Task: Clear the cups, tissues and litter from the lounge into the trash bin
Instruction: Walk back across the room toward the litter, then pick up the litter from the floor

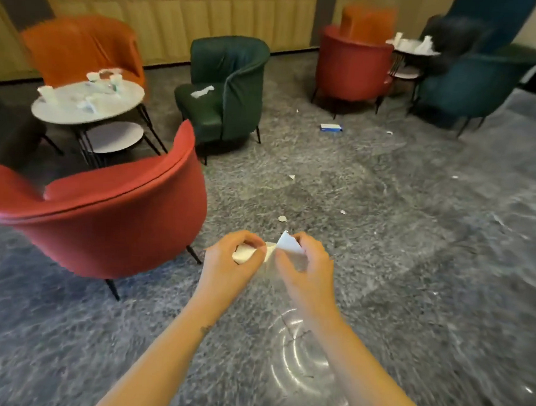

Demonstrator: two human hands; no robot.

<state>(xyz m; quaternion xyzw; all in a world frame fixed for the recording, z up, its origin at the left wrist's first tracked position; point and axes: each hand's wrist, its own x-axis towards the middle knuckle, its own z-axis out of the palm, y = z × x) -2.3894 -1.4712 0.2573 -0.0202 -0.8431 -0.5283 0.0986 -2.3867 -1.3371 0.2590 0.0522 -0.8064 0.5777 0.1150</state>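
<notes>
Both my hands are raised in front of me over the grey floor. My left hand (230,262) is closed on a crumpled white tissue (244,253). My right hand (308,266) pinches a white paper scrap (289,244) that touches the tissue. Small white litter bits (282,218) lie on the floor just beyond my hands. A blue and white box (331,128) lies further off. White cups and tissues (90,86) crowd the round white table (65,114) at the left. A white tissue (201,91) rests on the green armchair's seat. No trash bin is in view.
A red armchair (106,214) stands close at my left. Orange (83,47) and green (228,87) armchairs ring the left table. At the back right, red (349,65) and teal (468,85) chairs flank a small table (415,46) with white litter.
</notes>
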